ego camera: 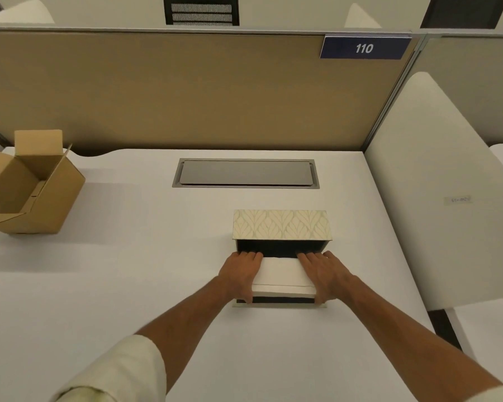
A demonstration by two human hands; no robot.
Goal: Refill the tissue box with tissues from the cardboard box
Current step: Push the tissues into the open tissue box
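Both our hands, left and right, clamp the tissue stack at the tissue box opening; next, push it squarely inside.

2 bare forearms; rolled cream fabric sleeve at 7 o'clock, cream cuff edge at 5 o'clock.

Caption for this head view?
Both hands press a tissue stack into the open tissue box.
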